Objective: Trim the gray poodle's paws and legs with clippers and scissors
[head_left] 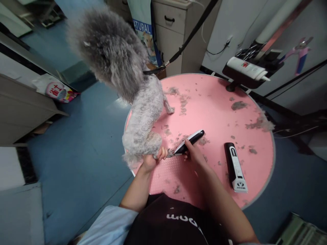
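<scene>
A grey curly-coated dog (144,105) stands at the left side of a round pink grooming table (206,98), its body clipped short and its head still fluffy. My left hand (155,159) is closed around the dog's hind leg, just above the paw (170,153). In my right hand (192,149) is a slim black-and-white hair clipper (190,141), its blade end at that paw. A black strap (189,37) runs from the dog's neck to the upper right. On the table to the right lies a larger black-and-white clipper (235,166).
Tufts of cut fur (238,105) are scattered over the table. At its back right edge, a holder (241,75) carries a white bottle (246,68); pink-handled nail clippers (298,52) hang beside it. A drawer cabinet (170,29) stands behind. Blue floor (94,136) lies left.
</scene>
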Demonstrator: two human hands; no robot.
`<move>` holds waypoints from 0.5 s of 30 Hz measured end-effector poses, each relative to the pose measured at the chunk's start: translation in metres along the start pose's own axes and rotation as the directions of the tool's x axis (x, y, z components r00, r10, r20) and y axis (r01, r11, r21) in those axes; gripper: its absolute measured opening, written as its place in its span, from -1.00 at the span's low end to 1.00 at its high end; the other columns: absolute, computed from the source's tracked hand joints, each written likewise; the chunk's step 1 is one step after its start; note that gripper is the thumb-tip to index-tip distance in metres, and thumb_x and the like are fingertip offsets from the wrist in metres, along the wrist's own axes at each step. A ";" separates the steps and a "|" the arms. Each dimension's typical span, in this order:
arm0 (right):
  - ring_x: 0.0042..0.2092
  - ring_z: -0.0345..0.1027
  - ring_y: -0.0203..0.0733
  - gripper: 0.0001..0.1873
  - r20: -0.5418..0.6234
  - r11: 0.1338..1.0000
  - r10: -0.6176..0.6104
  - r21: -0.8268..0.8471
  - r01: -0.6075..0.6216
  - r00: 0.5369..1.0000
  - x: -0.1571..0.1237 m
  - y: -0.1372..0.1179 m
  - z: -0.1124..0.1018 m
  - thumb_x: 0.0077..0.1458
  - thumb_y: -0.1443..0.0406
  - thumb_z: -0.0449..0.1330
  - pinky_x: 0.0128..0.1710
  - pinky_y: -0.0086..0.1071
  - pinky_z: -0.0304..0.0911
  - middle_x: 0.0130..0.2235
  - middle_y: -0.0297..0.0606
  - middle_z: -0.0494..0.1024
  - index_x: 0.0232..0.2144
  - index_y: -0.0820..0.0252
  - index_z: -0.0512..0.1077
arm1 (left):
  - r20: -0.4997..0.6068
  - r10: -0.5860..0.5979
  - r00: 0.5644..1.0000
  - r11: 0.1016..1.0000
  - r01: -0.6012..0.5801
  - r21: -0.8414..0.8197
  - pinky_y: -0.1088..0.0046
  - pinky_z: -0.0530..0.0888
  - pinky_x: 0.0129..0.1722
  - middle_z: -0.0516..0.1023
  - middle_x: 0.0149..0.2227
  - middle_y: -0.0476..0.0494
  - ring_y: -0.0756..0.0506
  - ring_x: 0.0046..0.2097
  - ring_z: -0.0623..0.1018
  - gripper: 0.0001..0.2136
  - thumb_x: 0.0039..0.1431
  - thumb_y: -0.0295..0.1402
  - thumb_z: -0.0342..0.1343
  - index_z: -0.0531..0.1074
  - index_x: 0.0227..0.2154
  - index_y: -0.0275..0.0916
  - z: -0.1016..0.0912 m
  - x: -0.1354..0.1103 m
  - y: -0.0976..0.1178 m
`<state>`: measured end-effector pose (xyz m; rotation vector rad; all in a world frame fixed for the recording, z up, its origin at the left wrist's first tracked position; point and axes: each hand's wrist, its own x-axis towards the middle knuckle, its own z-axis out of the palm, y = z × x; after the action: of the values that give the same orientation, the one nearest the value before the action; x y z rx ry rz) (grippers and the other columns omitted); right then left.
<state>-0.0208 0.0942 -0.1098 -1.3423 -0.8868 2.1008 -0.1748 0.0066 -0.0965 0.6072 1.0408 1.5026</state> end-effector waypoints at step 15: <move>-0.64 0.20 -0.25 -0.66 -0.036 0.988 -0.152 0.025 0.153 0.988 -0.018 0.014 0.008 -0.03 -0.01 0.18 -0.66 -0.34 0.13 -0.60 -0.36 0.43 -0.43 0.14 0.38 | 0.060 0.025 0.998 1.000 -0.023 -0.021 0.34 0.10 -0.51 0.03 -0.78 -0.02 -0.04 -0.63 0.15 -0.58 -0.02 -0.04 -0.01 0.10 -0.80 -0.18 0.000 -0.001 0.002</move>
<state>-0.0216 0.0704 -0.1074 -1.2513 -0.9126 1.9611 -0.1758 0.0060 -0.0943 0.6493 0.9742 1.5047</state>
